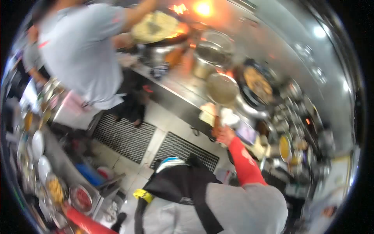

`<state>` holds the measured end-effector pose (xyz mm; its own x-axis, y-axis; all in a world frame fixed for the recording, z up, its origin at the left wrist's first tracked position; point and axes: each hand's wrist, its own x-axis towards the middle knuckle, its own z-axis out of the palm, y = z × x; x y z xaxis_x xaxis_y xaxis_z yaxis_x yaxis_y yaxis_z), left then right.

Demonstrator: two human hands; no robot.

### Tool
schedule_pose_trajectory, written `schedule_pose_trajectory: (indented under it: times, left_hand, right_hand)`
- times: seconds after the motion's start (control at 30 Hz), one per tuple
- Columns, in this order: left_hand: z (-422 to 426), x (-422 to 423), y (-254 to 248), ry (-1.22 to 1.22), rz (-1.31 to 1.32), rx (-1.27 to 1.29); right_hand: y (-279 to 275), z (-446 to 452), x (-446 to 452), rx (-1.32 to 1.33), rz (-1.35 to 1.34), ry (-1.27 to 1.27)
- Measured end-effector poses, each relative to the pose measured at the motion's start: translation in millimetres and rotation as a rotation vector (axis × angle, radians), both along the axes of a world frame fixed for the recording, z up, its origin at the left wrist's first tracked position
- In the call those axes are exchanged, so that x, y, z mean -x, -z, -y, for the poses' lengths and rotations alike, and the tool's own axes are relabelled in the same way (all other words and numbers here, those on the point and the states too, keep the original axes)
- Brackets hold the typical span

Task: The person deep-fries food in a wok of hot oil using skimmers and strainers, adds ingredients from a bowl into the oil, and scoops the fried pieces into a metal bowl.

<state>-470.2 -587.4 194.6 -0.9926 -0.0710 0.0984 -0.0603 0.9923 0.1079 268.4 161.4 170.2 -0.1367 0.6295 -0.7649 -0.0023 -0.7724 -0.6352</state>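
My right hand [226, 135], under a red sleeve, is at the counter's front edge. Its blurred fingers look curled around the lower end of a brown handle [216, 123]. That handle leads up to a round, greyish strainer [222, 89] lying beside the stove. White cloth [230, 117] is bunched just beyond the hand. Far off at the lower left, my left hand [67, 209] reaches to the side counter. It is closest to a metal bowl of red food [81, 198] and a container of yellow pieces [55, 190]; blur hides its fingers.
A wok [255, 84] with brown food sits beyond the strainer, near a metal pot [214, 46]. At the upper left, a co-worker in a grey shirt [83, 54] stands by a flaming pan [156, 27]. Black mats [124, 136] cover part of the tiled floor.
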Motion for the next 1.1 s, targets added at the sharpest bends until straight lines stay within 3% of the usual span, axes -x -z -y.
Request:
schedule_pose_trajectory:
  times: [0.07, 0.23, 0.37, 0.43, 0.47, 0.5, 0.57, 0.63, 0.67, 0.7, 0.77, 0.8, 0.87, 0.9, 0.93, 1.0, 1.07, 1.1]
  left_hand:
    - [-49, 23, -3, -0.043, -0.151, -0.208]
    - [-93, -26, -51, -0.406, -0.602, -0.758]
    - [-239, -90, -86, 0.300, -0.885, -0.925]
    - [-308, -140, -95, 0.533, -0.642, -1.021]
    - [-351, -183, -101, 0.535, -0.472, -1.250]
    - [-382, -219, -101, 0.556, -0.284, -1.315]
    - [-427, -273, -72, 0.701, 0.003, -1.442]
    - [-471, -346, -63, 0.794, 0.299, -1.362]
    - [-490, -371, -44, 0.810, 0.505, -1.247]
    - [-509, -405, -23, 0.908, 0.542, -1.197]
    - [-541, -460, 23, 1.102, 0.818, -0.969]
    - [-557, -493, 22, 1.091, 1.032, -0.815]
    - [-592, -557, 35, 1.341, 0.995, -0.595]
    - [-612, -582, 65, 1.429, 1.025, -0.609]
    - [-626, -606, 89, 1.515, 1.057, -0.618]
    - [-644, -671, 38, 1.604, 1.009, -0.434]
    - [-661, -714, 62, 1.753, 0.838, -0.638]
    - [-662, -726, 60, 1.765, 0.846, -0.565]
  right_hand:
    - [6, 13, -18, 0.041, 0.126, -0.006]
    - [52, 55, -79, 0.054, 0.333, -0.088]
    - [66, 61, -123, 0.099, 0.404, -0.053]
    - [76, 54, -149, 0.118, 0.404, -0.049]
    - [80, 51, -160, 0.110, 0.419, -0.015]
    - [86, 49, -172, 0.103, 0.436, 0.018]
    - [107, 42, -196, 0.069, 0.455, 0.095]
    - [151, 30, -220, 0.015, 0.456, 0.190]
    - [150, 28, -221, -0.079, 0.365, 0.184]
    - [145, 29, -213, -0.172, 0.271, 0.183]
    - [170, 27, -205, -0.288, 0.246, 0.087]
    - [198, 20, -206, -0.315, 0.321, -0.014]
    - [140, 37, -192, -0.306, 0.181, -0.136]
    - [121, 42, -188, -0.364, 0.152, -0.212]
    - [96, 46, -187, -0.216, 0.026, -0.181]
    - [45, 50, -185, 0.084, -0.231, -0.113]
    - [17, 55, -187, 0.100, -0.524, -0.097]
    - [10, 56, -189, 0.103, -0.669, -0.089]
